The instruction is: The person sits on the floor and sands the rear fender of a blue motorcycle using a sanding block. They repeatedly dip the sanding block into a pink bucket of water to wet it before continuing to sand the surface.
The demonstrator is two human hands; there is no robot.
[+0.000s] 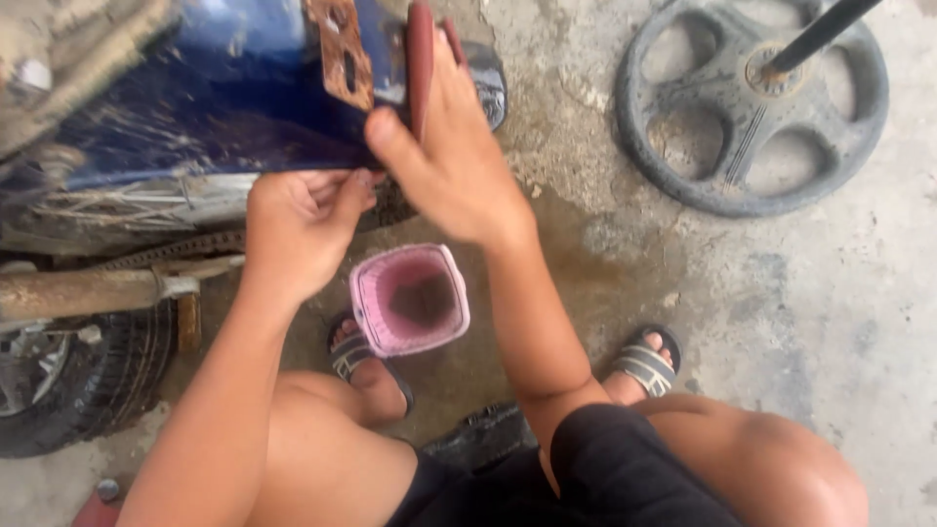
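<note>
A person squats on a stained concrete floor (830, 322) beside a motorcycle, both bare hands up at its blue rear mudguard (224, 88). The right hand (444, 146) lies flat and open against the mudguard's rear edge, fingers spread over a dark red tail-light piece (422, 54), thumb hooked under the blue panel; its grip presses the piece in place but does not close around it. The left hand (298, 224) sits just below the panel's lower edge, fingertips pinched together as if on a small fastener, though what they hold is hidden, so whether that grip has anything in it cannot be told. A rusty slotted bracket (340, 54) stands beside the red piece.

The mudguard looks like thin, stiff sheet, mud-streaked and probably slick; it would likely flex a little under pressure, so the edges near the bracket seem the surest place to hold. The red piece appears to be light, brittle plastic, best steadied by a flat palm as here, not squeezed.

A small pink plastic basket (410, 298) stands on the floor between the person's sandalled feet, directly under the hands. A grimy tyre (73, 376) and a rusted exhaust pipe (78, 291) fill the left side; a worn steering wheel (756, 102) lies well apart at upper right.
</note>
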